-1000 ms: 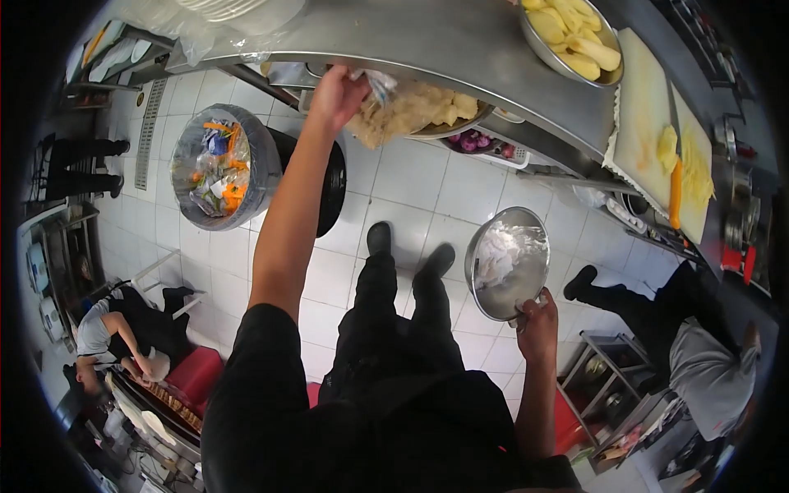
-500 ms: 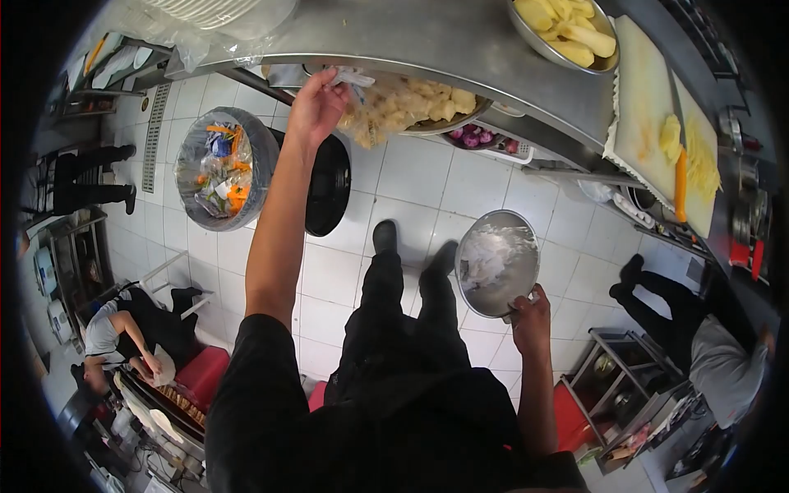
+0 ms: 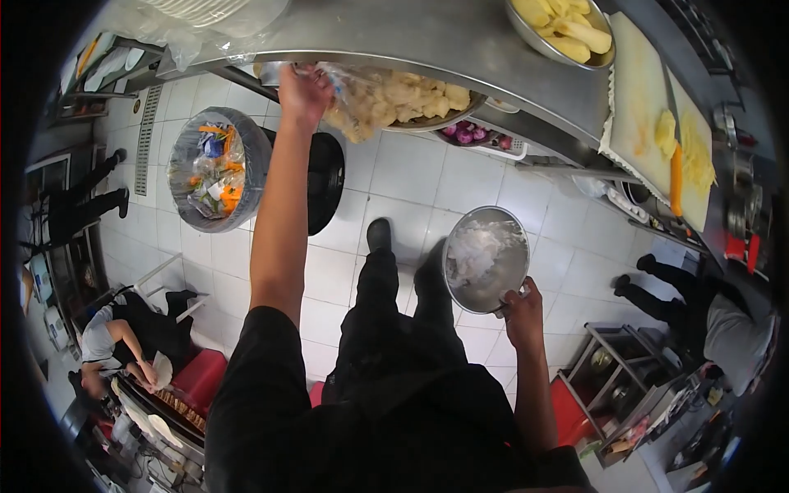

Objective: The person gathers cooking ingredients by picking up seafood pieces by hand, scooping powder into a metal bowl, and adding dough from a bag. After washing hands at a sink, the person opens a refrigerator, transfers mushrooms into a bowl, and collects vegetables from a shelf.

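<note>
At the counter's lower edge, my left hand (image 3: 303,97) is closed on clear plastic, apparently the gathered part of a bag (image 3: 352,92). The plastic stretches right over pale yellow, lumpy pieces (image 3: 423,100) in a wide metal pan under the counter. My right hand (image 3: 523,311) grips the near rim of a metal bowl (image 3: 503,283), thumb on the inside edge. A white, shredded or powdery-looking mass (image 3: 479,249) lies in that bowl, which is tilted and held above the floor. My left fingertips are partly hidden by the plastic and the shadow.
Peeled yellow pieces fill a bowl (image 3: 567,51) on the steel counter (image 3: 394,33). Beside it, an orange-handled knife (image 3: 676,177) lies on a cutting board (image 3: 637,115). A lined waste bin (image 3: 256,156) and black lid (image 3: 327,185) stand left. Other people are at both sides.
My left hand has shifted left along the counter edge, drawing the plastic with it. The bowl in my right hand has moved slightly left and its opening faces me more.
</note>
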Tool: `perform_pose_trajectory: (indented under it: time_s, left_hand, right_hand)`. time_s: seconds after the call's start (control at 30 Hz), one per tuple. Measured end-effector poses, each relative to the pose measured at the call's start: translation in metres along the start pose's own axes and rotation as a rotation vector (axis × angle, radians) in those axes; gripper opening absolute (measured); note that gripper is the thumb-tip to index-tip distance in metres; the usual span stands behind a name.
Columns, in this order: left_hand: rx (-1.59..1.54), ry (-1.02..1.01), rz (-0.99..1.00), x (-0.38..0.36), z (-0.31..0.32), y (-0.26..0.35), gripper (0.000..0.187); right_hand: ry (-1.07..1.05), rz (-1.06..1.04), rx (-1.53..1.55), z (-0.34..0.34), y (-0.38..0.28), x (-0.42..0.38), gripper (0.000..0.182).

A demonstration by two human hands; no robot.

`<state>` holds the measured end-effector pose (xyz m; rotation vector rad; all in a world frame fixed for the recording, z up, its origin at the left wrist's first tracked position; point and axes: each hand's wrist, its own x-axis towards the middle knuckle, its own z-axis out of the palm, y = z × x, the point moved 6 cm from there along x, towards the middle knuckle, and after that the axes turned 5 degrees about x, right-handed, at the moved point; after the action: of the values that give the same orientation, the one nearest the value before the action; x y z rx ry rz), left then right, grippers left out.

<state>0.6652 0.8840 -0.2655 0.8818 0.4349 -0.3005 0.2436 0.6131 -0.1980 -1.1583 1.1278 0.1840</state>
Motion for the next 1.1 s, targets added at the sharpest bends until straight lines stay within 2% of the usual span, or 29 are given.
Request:
perform_pose_trajectory:
  time_s: [0.13, 0.23, 0.33, 0.4, 0.47, 0.53, 0.57, 0.6, 0.77, 0.87, 1.0, 1.1]
  left_hand:
    - [0.001, -0.339, -0.211, 0.007, 0.011, -0.012, 0.048]
    - [-0.117, -0.916, -0.405, -0.007, 0.017, -0.019, 0.051]
    - [0.386, -0.116, -0.226, -0.010, -0.013, -0.022, 0.054]
    - [0.397, -0.179, -0.086, 0.002, -0.024, -0.022, 0.049]
    - [0.711, -0.201, 0.037, -0.007, -0.015, -0.015, 0.037]
    - [0.808, -0.239, 0.080, -0.014, -0.013, -0.016, 0.029]
    - [0.717, -0.138, 0.116, -0.039, 0.007, -0.008, 0.026]
    - [0.751, -0.186, 0.176, -0.037, 0.003, -0.008, 0.029]
    - [0.738, -0.117, 0.237, -0.039, -0.006, -0.009, 0.027]
    - [0.618, -0.064, 0.205, -0.042, -0.006, -0.005, 0.028]
    - [0.483, 0.026, 0.144, -0.041, -0.014, -0.002, 0.033]
    - [0.783, -0.001, 0.197, -0.022, -0.027, -0.010, 0.046]
  right_hand:
    - [0.004, -0.003, -0.048, 0.006, -0.005, 0.000, 0.033]
    - [-0.012, -0.038, -0.047, 0.012, -0.013, 0.003, 0.026]
    - [-0.031, -0.128, -0.093, 0.011, -0.033, 0.004, 0.022]
    - [-0.034, -0.187, -0.060, 0.004, -0.049, -0.005, 0.023]
    - [-0.079, -0.250, 0.047, 0.000, -0.078, -0.008, 0.024]
    - [-0.003, -0.291, 0.159, 0.003, -0.116, -0.016, 0.026]
    - [0.007, -0.324, 0.195, 0.002, -0.132, -0.016, 0.026]
    - [0.014, -0.353, 0.231, 0.003, -0.147, -0.016, 0.026]
    - [-0.051, -0.505, 0.172, 0.051, -0.206, 0.002, 0.039]
    - [-0.126, -0.420, 0.029, 0.097, -0.219, 0.016, 0.044]
    - [-0.073, -0.399, -0.024, 0.145, -0.239, 0.022, 0.050]
    - [-0.027, -0.449, -0.036, 0.155, -0.247, 0.042, 0.054]
